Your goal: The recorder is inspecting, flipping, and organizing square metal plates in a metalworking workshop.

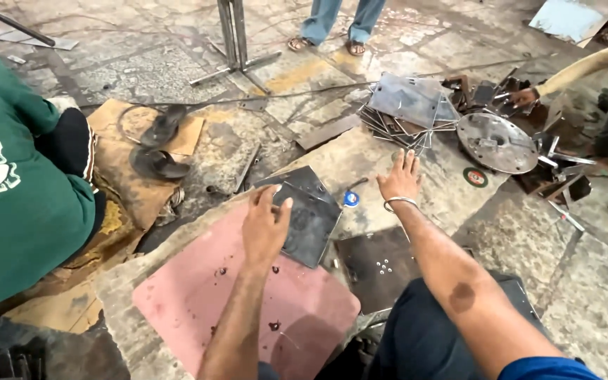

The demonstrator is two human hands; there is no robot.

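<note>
My left hand (264, 225) rests on a dark square steel plate (307, 218), fingers bent over its near left edge. That plate lies partly on a pink board (198, 302) spread on the floor. My right hand (400, 179) reaches forward with fingers spread, flat near the ground, holding nothing; a metal bangle circles its wrist. Just beyond it sits a stack of square metal plates (406, 109). A small blue round object (350, 199) lies between my two hands. Another dark plate with small holes (378, 264) lies by my right knee.
A person in a green shirt (15, 190) crouches at left beside cardboard and two sandals (156, 144). A round steel disc (497, 141) and scrap pieces lie at right, where another person's hand (526, 97) reaches in. A metal stand (237, 42) and a standing person's feet (325, 42) are behind.
</note>
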